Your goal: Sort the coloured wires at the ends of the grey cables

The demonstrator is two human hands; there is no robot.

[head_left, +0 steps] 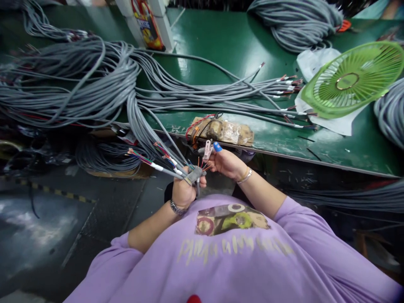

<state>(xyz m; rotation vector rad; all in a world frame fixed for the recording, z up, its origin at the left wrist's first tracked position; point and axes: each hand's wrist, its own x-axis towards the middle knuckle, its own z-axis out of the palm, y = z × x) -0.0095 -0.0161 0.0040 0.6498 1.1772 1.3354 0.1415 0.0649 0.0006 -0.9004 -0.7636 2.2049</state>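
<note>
My left hand (184, 192) is closed around several grey cables (164, 149) in front of my body, with a watch on its wrist. A grey cable end (195, 174) lies across the fingers, its thin coloured wires (204, 165) fanned out towards my right hand. My right hand (227, 163) has its fingertips closed at those wires, and a blue cover (217, 146) is on its thumb. Just beyond its fingers is a pale pink clip-like piece (207, 150); what it is fixed to is hidden. More stripped cable ends (154, 166) stick out left of my left hand.
Coiled grey cables (88, 84) are heaped on the left of the green table (205, 33). Cables with stripped ends run right, towards a green fan (350, 80). At the table edge lies a taped brown block (224, 131). Another coil (296, 21) sits at the back right.
</note>
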